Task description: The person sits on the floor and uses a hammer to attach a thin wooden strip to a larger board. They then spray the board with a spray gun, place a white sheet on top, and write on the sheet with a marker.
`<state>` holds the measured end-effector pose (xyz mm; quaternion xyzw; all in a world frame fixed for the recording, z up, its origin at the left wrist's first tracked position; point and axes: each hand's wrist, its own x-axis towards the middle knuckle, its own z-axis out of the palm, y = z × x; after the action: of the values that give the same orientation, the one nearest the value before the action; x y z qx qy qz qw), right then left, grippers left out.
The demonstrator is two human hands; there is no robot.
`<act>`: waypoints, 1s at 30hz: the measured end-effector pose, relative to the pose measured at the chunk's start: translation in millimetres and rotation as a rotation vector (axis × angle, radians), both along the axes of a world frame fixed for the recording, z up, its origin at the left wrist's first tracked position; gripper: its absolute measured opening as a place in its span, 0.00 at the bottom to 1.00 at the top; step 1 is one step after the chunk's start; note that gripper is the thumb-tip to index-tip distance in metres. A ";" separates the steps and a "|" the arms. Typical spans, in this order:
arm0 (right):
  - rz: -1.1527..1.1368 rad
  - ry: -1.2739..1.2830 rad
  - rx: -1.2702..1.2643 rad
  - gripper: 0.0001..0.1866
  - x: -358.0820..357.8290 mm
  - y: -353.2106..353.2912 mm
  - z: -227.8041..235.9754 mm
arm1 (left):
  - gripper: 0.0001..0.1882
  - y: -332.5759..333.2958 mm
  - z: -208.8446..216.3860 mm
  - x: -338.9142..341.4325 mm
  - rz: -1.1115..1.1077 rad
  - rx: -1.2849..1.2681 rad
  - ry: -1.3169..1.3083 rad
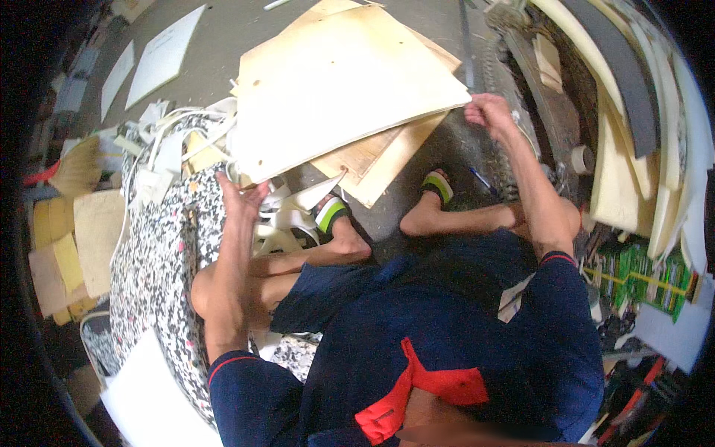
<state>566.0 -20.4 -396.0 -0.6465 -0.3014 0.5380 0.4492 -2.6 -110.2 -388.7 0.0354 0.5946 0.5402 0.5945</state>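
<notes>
A pale cream sheet, apparently foam, (342, 82) is held out in front of me, tilted, with a few small dark spots on it. My right hand (488, 113) is closed in a pinch on its right corner. At its near left corner is my left hand (242, 195), thumb and fingers to either side of the edge; the sheet partly hides the fingertips. Beneath it lie tan boards (365, 160), turned at different angles on the floor. White offcut strips (287, 212) are heaped between my left hand and my foot.
A block of black-and-white speckled foam (153, 231) stands along my left. Curved foam sheets (622, 164) lean at the right, beside a roll of tape (581, 159) and a green mesh-like item (655, 287). A blue pen (482, 179) and white sheets (165, 56) lie on the floor.
</notes>
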 end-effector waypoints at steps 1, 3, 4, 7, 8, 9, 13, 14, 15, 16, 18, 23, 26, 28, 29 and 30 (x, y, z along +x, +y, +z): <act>0.040 -0.018 0.000 0.08 12.1 16.8 -1.0 | 0.51 -9.5 0.0 17.5 0.015 0.007 0.049; 0.082 -0.098 -0.023 0.08 35.9 48.7 -5.6 | 0.49 -22.5 -2.5 55.4 0.165 -0.002 -0.066; 0.127 -0.113 -0.024 0.08 48.5 61.8 -9.4 | 0.48 -26.4 -4.6 71.5 0.292 -0.015 -0.229; 0.279 -0.065 -0.176 0.08 90.2 93.7 -25.2 | 0.49 -39.4 -19.1 114.0 0.518 -0.097 -0.321; 0.217 -0.133 -0.196 0.08 102.6 97.0 -35.2 | 0.50 -45.8 -24.7 124.2 0.511 -0.089 -0.362; 0.187 -0.129 -0.173 0.08 113.6 100.6 -46.6 | 0.50 -48.0 -31.6 133.9 0.533 -0.152 -0.361; 0.139 -0.136 -0.245 0.10 147.5 106.1 -95.1 | 0.48 -60.6 -59.5 166.3 0.392 -0.285 -0.345; 0.118 -0.045 -0.207 0.11 152.7 105.7 -106.6 | 0.49 -64.2 -67.6 175.3 0.348 -0.277 -0.339; 0.047 -0.023 -0.187 0.12 157.7 103.7 -116.2 | 0.51 -70.4 -76.0 187.5 0.223 -0.262 -0.262; -0.021 -0.005 -0.172 0.12 162.3 101.7 -124.2 | 0.52 -70.4 -86.7 198.8 0.352 -0.399 -0.348; -0.179 0.071 -0.090 0.15 171.1 97.5 -134.0 | 0.54 -76.8 -106.1 216.3 0.354 -0.426 -0.449; -0.219 0.276 -0.034 0.23 165.8 109.8 -140.3 | 0.53 -80.7 -126.9 223.1 0.056 -0.514 -0.393; -0.150 0.279 0.019 0.19 126.2 140.7 -134.5 | 0.43 -74.7 -95.6 204.9 -0.151 -0.514 -0.181; -0.283 -0.011 -0.035 0.16 93.5 158.6 -116.6 | 0.37 -62.5 -59.0 187.2 -0.182 -0.407 0.003; -0.326 -0.162 -0.039 0.15 72.2 168.1 -104.7 | 0.28 -63.0 -34.5 170.6 -0.113 -0.280 0.007; -0.255 -0.191 0.059 0.14 54.1 166.9 -90.2 | 0.22 -67.2 -7.3 151.2 -0.104 -0.055 0.019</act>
<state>620.1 146.6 -486.3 -0.7143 -0.2740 0.4037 0.5017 148.6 -177.4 -396.0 0.0550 0.6123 0.4917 0.6167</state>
